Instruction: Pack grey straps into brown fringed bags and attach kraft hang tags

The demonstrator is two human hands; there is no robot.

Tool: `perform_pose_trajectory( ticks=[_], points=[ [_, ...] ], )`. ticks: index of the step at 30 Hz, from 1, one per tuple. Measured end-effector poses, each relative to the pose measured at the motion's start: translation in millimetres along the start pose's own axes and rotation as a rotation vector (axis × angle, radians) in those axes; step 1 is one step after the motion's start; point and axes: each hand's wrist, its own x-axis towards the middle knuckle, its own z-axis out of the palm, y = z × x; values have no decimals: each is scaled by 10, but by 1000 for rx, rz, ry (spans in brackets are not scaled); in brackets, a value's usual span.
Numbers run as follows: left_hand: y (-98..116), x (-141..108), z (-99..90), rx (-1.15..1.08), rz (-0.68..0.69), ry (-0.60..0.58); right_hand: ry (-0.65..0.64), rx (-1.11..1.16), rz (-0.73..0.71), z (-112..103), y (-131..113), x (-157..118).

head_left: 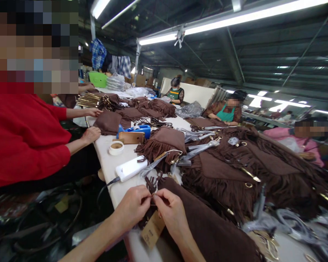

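Observation:
Both of my hands meet at the near end of a long dark brown suede piece (pixel 207 222) on the white table (pixel 106 145). My left hand (pixel 138 203) is closed in a pinch, and my right hand (pixel 169 209) pinches right beside it, fingertips close together. A thin whitish string (pixel 156 185) rises from between the fingertips; its rest is hidden by the fingers. Just below them hangs a tan paper tag (pixel 152 230) with small dark print. Short brown tassels (pixel 152 183) lie just beyond my fingertips.
Fringed brown bags (pixel 221 171) cover the table's right side. Ahead are a white power bank (pixel 131 168), a tape roll (pixel 116 148), a phone (pixel 131 138) and a blue tape dispenser (pixel 142 130). A person in red (pixel 30 138) works at left; others sit farther off.

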Motion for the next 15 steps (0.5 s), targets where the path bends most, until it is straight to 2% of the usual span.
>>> perform_pose_trajectory(
  ticks=[10,15],
  points=[
    [-45,8,-2,-96,-98,28,-37,-7,-1,41,47,28],
    [-51,2,-12,-117,-82,30,-11,-37,-26,47,51,28]
  ],
)
